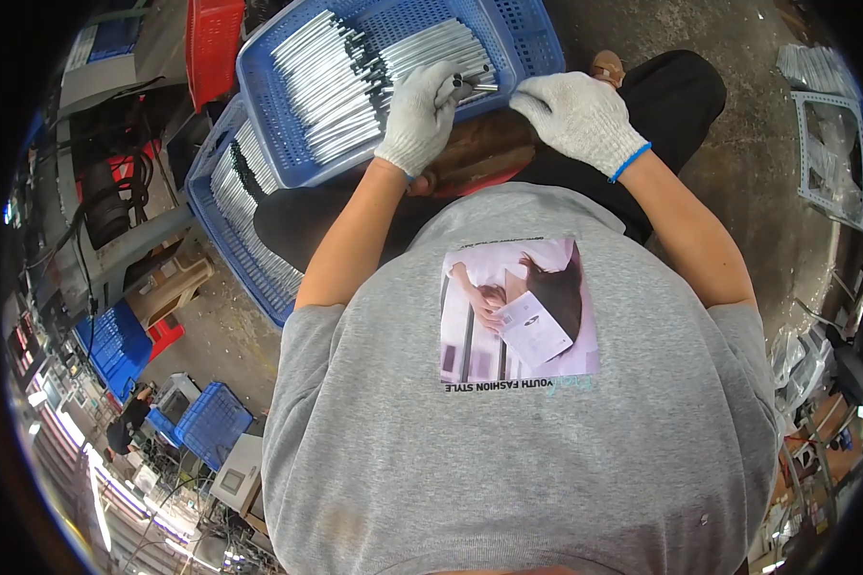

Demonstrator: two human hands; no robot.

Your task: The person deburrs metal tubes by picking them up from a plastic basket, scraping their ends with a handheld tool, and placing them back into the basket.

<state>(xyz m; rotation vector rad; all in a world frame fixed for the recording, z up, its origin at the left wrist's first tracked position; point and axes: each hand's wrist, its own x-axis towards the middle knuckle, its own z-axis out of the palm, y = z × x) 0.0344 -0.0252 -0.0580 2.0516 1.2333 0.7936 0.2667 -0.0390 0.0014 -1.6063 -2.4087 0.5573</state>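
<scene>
My left hand (418, 117), in a white knit glove, is closed around metal rods with dark ends (457, 80) at the near edge of a blue basket. That basket (322, 173) holds several rows of silvery rods (318, 84) with black tips. To the right, my right hand (582, 117), in a white glove with a blue cuff, has its fingers curled and pressed together just past the basket's corner. Whatever it may grip is hidden by the fingers.
A second blue basket (199, 188) with more rods sits partly under the first. A red crate (213, 48) stands at the upper left, beside machinery (105, 211). At far right are a light blue frame (804, 153) and plastic bags (804, 369). A brown shoe (607, 67) shows beyond my right hand.
</scene>
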